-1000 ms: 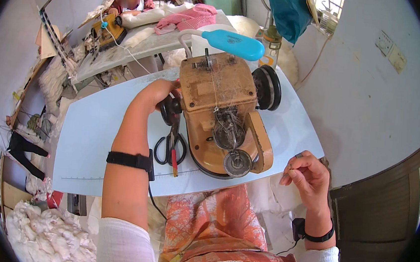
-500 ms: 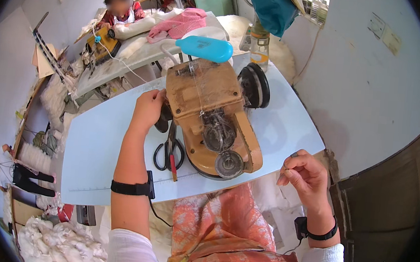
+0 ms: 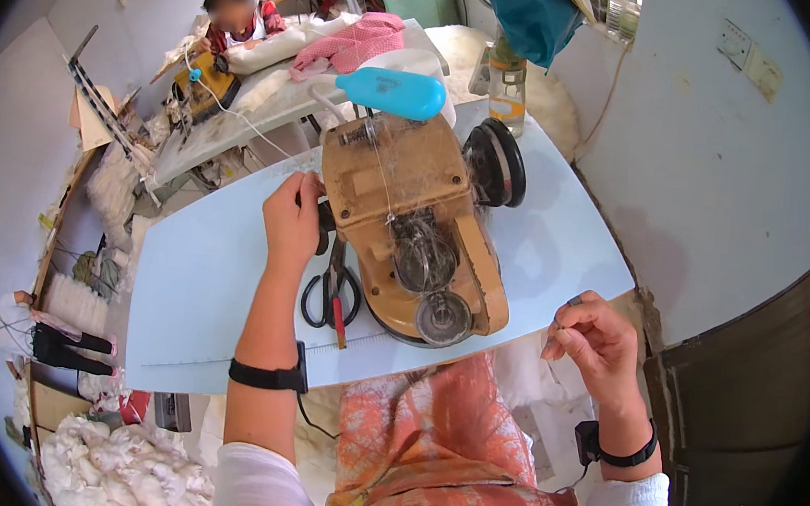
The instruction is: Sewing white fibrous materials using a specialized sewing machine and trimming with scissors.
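Note:
My left hand [image 3: 292,222] is closed at the left side of a tan sewing machine [image 3: 393,170], by a black round part [image 3: 323,231]; what its fingertips grip is hidden. My right hand [image 3: 590,341], right of the machine at the board's front edge, pinches something small and thin that I cannot make out. Thread and fluff cling to the machine's top and metal discs [image 3: 443,316]. A black wheel [image 3: 495,164] is on its right, and a light-blue lamp [image 3: 390,91] arches over its back. Black scissors [image 3: 316,303] and a slim red tool [image 3: 337,319] lie beside it on a pale board [image 3: 200,283].
Behind, a person [image 3: 237,21] works at a table [image 3: 253,119] with a yellow machine [image 3: 198,90] and pink cloth [image 3: 351,41]. Another person [image 3: 8,329] is at the far left. A bottle [image 3: 507,103] stands behind the board, a wall at right, fleece [image 3: 107,468] lower left.
The view has shifted slightly, moving the machine a little left in the picture. My left hand has turned a little at the machine's side. My right hand keeps its pinch.

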`<state>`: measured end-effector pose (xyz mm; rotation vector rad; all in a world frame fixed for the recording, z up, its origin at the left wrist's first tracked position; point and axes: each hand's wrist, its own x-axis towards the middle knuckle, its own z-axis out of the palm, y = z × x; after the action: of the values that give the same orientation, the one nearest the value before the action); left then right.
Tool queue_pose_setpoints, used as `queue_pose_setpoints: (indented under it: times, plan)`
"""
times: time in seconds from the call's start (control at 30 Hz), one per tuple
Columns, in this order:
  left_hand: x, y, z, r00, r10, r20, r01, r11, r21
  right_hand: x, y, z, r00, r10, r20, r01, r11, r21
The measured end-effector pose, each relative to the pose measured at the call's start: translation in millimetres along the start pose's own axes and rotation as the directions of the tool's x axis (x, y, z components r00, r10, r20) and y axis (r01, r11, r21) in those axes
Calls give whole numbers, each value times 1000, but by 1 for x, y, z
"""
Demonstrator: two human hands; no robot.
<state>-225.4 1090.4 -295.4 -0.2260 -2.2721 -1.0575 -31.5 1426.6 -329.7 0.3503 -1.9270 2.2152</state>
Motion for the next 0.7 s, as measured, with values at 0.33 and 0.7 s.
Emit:
queue_pose_setpoints:
  times: [0.33,0.7]
  plan:
    - [7,7,2,967,-228,118,230,973,-12,0,6,2,1000,5,8,-5,1000,-18]
    - [2,2,1,996,69,51,-79,971,228,2,9,7,1000,12,27,-12,1000,10]
